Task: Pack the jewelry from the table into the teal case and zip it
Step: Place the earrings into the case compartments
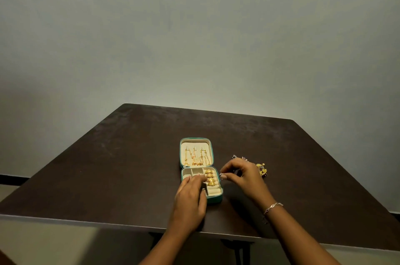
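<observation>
The left hand (190, 197) lies over the near-left part of the teal case (216, 198), fingers curled down into its cream tray; its grip seems to close on something small and pale at the fingertips, but what it is cannot be made out. Just right of that grip, four gold bell-shaped earrings (210, 177) sit in a row in the tray's right-hand slot. Beyond it, the raised lid (195, 152) lies flat open and holds thin gold chains (195, 157), too fine to count surely. The right hand (242, 174) hovers beside the case's right edge, thumb and forefinger pinched together; whether the grip holds anything cannot be told. A silver bracelet (273, 207) circles that wrist. Behind and to the right of this hand, partly hidden by it, a small heap of loose jewelry (262, 170) rests on the dark desk (108, 167), showing yellow and purple bits. Both forearms are cut off by the lower frame edge.
</observation>
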The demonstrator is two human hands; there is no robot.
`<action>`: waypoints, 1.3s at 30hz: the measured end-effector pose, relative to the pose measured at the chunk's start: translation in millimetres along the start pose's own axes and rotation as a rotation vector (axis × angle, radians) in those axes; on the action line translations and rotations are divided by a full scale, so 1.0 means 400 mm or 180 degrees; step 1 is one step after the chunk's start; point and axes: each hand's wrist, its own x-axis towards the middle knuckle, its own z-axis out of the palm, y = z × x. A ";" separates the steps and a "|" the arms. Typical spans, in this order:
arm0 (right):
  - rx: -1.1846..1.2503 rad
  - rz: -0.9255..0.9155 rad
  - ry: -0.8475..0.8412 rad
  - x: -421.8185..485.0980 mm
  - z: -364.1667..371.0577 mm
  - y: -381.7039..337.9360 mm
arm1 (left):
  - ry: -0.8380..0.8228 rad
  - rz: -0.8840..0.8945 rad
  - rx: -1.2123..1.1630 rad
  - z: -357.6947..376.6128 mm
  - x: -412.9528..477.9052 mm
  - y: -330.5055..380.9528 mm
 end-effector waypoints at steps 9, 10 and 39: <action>-0.0439 -0.0151 -0.0210 -0.019 0.048 0.001 | 0.0175 0.0220 0.0066 0.002 -0.007 0.007; -0.0487 -0.0168 -0.0228 -0.020 0.051 0.002 | 0.0135 0.0197 0.0048 0.002 -0.008 0.008; -0.1020 -0.0652 0.0085 -0.058 0.074 0.047 | 0.0032 0.0156 0.0086 -0.006 -0.004 0.002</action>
